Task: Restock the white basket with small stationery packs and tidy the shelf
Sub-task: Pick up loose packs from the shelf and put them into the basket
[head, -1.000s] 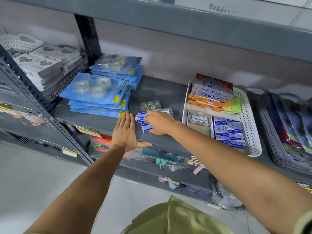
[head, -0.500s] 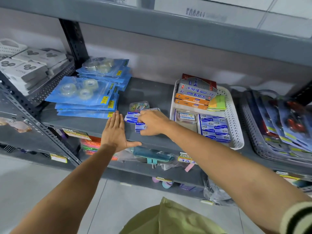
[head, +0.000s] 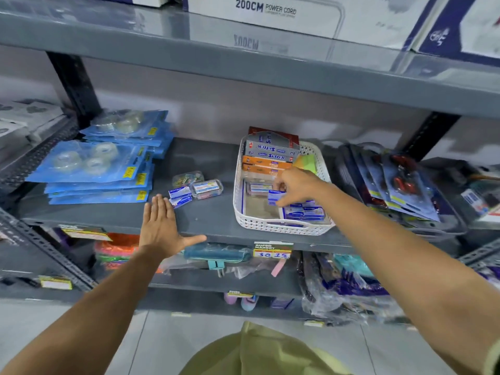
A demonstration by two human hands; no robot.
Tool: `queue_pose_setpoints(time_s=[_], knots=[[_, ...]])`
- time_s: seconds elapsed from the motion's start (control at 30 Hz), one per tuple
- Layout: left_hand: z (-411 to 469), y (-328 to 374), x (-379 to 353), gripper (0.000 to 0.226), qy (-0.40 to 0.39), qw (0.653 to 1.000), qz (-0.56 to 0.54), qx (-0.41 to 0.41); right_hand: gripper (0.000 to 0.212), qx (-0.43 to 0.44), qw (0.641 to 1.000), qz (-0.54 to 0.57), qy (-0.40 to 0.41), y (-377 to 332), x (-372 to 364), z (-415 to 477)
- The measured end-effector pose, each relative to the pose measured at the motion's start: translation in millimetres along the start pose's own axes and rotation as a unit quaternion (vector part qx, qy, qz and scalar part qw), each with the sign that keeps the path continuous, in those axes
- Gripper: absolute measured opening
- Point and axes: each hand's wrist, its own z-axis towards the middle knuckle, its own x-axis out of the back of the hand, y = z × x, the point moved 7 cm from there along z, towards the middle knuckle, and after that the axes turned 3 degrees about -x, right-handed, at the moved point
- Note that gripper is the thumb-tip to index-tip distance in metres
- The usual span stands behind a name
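The white basket (head: 239,212) stands on the grey shelf (head: 208,212), holding Softek boxes at its back and small blue packs (head: 305,212) at its front right. My right hand (head: 297,186) is over the basket, fingers shut on one small blue pack (head: 274,197). My left hand (head: 162,226) lies flat and open on the shelf's front edge. Just beyond its fingertips sit two loose blue packs (head: 180,196), a clear plastic box (head: 207,188) and a bag of coloured clips (head: 188,177).
Stacked blue tape packs (head: 92,169) fill the shelf's left side. A dark basket of carded items (head: 392,185) stands right of the white one. White boxes (head: 270,12) sit on the shelf above. A price tag (head: 272,250) hangs on the front edge; more goods lie below.
My right hand left the loose packs in the shelf's middle and moved right over the white basket, carrying one blue pack. My left hand stayed flat on the shelf. The camera tilted up.
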Motion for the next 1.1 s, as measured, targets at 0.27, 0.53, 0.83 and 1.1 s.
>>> queue_pose_setpoints(time_s=[0.27, 0.53, 0.83, 1.1], knots=[[-0.1, -1.4, -2.3, 0.151, 0.009, 1.0, -0.017, 0.001, 0.043, -0.03, 0.995, -0.062, -0.07, 39.3, -25.1, -24.1], [-1.4, -1.2, -2.5, 0.147, 0.012, 1.0, -0.01, 0.001, 0.039, -0.023, 0.996, -0.075, -0.048, 43.9, -34.4, -30.6], [-0.9, -1.9, -3.8, 0.145, 0.013, 1.0, -0.011, 0.001, 0.037, -0.012, 0.996, -0.055, -0.069, 47.9, -37.7, -34.3], [-1.1, -2.0, -3.1, 0.146, 0.014, 1.0, -0.016, 0.003, 0.023, -0.054, 0.994, 0.068, -0.063, 51.5, -40.9, -31.9]])
